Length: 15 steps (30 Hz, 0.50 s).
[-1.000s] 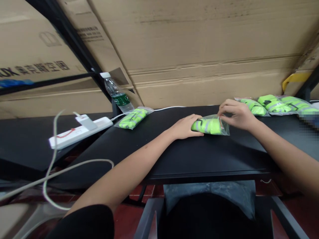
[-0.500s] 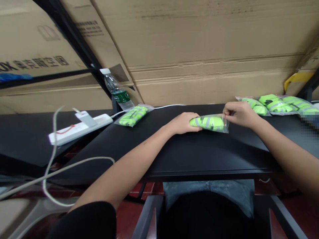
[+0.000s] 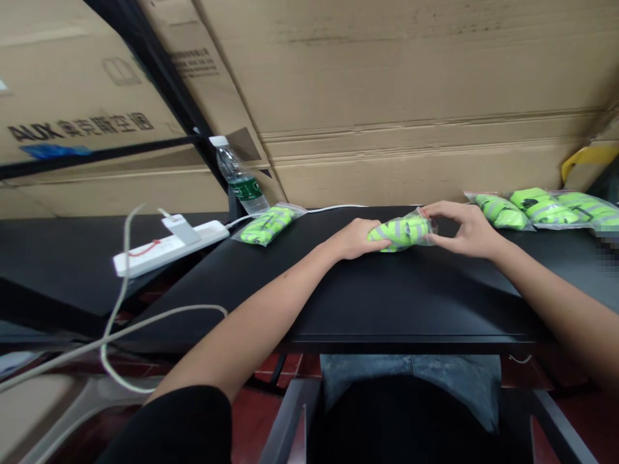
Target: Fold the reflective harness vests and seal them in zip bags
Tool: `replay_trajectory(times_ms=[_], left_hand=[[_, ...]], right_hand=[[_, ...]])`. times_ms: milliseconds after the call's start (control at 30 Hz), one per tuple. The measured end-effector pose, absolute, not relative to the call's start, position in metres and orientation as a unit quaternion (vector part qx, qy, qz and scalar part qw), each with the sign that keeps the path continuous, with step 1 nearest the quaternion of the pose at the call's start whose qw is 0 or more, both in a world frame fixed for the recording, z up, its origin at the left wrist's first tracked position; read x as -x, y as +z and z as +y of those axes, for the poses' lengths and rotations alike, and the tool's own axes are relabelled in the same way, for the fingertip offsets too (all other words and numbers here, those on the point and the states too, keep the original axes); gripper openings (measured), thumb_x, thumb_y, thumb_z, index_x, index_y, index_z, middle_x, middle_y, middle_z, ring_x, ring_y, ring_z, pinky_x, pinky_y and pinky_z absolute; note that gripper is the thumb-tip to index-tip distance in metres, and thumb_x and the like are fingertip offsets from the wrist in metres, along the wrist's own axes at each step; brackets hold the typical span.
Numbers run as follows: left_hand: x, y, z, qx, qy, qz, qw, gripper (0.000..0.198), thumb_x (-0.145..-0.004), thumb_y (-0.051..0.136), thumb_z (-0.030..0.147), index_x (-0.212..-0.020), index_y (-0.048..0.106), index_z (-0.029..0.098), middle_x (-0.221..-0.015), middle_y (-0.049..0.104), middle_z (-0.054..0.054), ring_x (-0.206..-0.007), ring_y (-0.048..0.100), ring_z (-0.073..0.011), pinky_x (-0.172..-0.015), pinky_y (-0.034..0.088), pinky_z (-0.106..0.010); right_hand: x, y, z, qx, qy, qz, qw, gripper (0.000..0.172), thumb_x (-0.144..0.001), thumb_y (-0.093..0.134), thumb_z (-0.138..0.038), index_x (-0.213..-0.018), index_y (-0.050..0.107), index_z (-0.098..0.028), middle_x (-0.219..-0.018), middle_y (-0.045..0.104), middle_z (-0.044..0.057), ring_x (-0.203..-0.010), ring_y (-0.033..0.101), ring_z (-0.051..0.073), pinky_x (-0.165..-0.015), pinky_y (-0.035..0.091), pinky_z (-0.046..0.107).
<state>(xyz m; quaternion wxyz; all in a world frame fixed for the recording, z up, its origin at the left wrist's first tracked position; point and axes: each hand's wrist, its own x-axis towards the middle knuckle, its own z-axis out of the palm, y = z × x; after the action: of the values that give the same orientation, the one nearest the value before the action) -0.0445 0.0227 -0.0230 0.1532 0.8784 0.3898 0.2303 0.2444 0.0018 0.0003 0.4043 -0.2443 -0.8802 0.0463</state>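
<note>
A clear zip bag (image 3: 400,231) holds folded fluorescent yellow-green fabric with grey reflective bands. It is at the middle of the black table (image 3: 387,296). My left hand (image 3: 358,238) is wrapped around its left end, thumb along the near side. My right hand (image 3: 467,229) takes the bag's right end, with the red seal strip, between the fingers at the top corner and the thumb below. A wide gap shows between that thumb and the index finger. Another such bag (image 3: 267,225) lies to the left, and several more bags (image 3: 544,207) lie at the right.
A water bottle (image 3: 245,187) leans against the cardboard (image 3: 387,77) at the back. On the left a white power strip (image 3: 155,254) carries a plug, and pale cables (image 3: 178,310) loop over the table's edge. A black frame post (image 3: 167,84) rises behind.
My right hand has gone from a pinch at the seal strip to a wider hold on the bag's end. The bag's right end is turned upward. My view has shifted slightly left.
</note>
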Motion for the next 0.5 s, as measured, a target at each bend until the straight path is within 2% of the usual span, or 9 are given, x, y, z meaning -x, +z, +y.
replay_trajectory(times_ms=[100, 233, 367, 433, 500], left_hand=[[0.044, -0.024, 0.022, -0.883, 0.22, 0.392, 0.135, 0.038, -0.085, 0.06, 0.058, -0.081, 0.063, 0.02, -0.075, 0.062, -0.001, -0.07, 0.057, -0.0186, -0.065, 0.036, -0.029], [0.042, -0.024, 0.019, -0.892, 0.22, 0.377, 0.121, 0.038, -0.081, 0.066, 0.059, -0.085, 0.067, 0.021, -0.078, 0.063, -0.002, -0.073, 0.057, -0.02, -0.071, 0.04, -0.031], [0.041, -0.024, 0.015, -0.893, 0.231, 0.36, 0.138, 0.033, -0.078, 0.071, 0.054, -0.089, 0.07, 0.023, -0.086, 0.067, -0.004, -0.085, 0.062, -0.0233, -0.079, 0.043, -0.032], [0.04, -0.024, 0.014, -0.892, 0.235, 0.358, 0.143, 0.035, -0.078, 0.072, 0.054, -0.093, 0.071, 0.023, -0.091, 0.069, -0.005, -0.089, 0.063, -0.0244, -0.081, 0.044, -0.033], [0.037, -0.025, 0.013, -0.893, 0.235, 0.358, 0.141, 0.037, -0.078, 0.072, 0.056, -0.093, 0.07, 0.022, -0.092, 0.069, -0.005, -0.089, 0.063, -0.0244, -0.08, 0.044, -0.033]], right_hand=[[-0.24, -0.004, 0.002, 0.249, 0.071, -0.876, 0.406, 0.037, -0.079, 0.078, -0.04, -0.112, 0.071, -0.023, -0.117, 0.072, 0.01, -0.104, 0.069, 0.027, -0.093, 0.056, 0.046], [-0.236, -0.01, 0.003, 0.249, 0.08, -0.892, 0.368, 0.043, -0.079, 0.078, -0.042, -0.117, 0.068, -0.023, -0.123, 0.07, 0.011, -0.114, 0.066, 0.029, -0.1, 0.051, 0.048], [-0.23, -0.014, 0.003, 0.264, 0.084, -0.911, 0.306, 0.037, -0.081, 0.071, -0.033, -0.116, 0.064, -0.021, -0.112, 0.071, 0.009, -0.099, 0.068, 0.026, -0.089, 0.052, 0.04], [-0.229, -0.013, 0.003, 0.272, 0.061, -0.916, 0.287, 0.035, -0.078, 0.07, -0.03, -0.112, 0.064, -0.021, -0.108, 0.072, 0.009, -0.096, 0.068, 0.025, -0.088, 0.048, 0.041], [-0.23, -0.013, 0.003, 0.284, 0.03, -0.92, 0.27, 0.037, -0.077, 0.071, -0.032, -0.111, 0.065, -0.021, -0.111, 0.072, 0.01, -0.103, 0.066, 0.028, -0.094, 0.041, 0.046]])
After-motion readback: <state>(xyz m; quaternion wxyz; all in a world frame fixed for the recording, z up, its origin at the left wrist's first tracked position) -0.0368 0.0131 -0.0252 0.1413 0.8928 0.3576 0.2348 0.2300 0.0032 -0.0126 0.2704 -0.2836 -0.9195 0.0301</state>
